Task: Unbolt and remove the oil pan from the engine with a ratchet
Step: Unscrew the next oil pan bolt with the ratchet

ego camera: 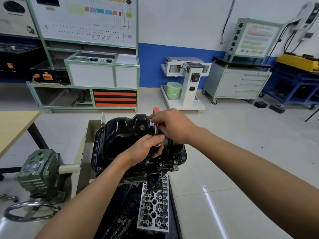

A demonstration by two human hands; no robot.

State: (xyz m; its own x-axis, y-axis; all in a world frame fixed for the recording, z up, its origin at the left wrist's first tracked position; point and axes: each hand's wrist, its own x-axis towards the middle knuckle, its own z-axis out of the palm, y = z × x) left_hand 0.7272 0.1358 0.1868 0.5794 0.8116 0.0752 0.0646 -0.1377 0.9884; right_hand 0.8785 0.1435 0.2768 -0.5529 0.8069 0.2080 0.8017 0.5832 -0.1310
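Oil pan (pixel 124 135) seated atop inverted engine (pixel 133 176), flange bolts (pixel 160 163) in place. Our right hand (pixel 172 126) grips ratchet (pixel 156 130) handle; left hand (pixel 146 149) curls round ratchet head. Risk, we judge: tilted socket (pixel 147 160) slips, rounds bolt, knuckles strike pan.

Left hand (pixel 146 150) grips ratchet (pixel 156 130) head; right hand (pixel 174 126) holds its red handle above black oil pan (pixel 120 137).

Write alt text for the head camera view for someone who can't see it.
A person's right hand grips the red-handled ratchet while the left hand steadies its head above the black oil pan on an engine.
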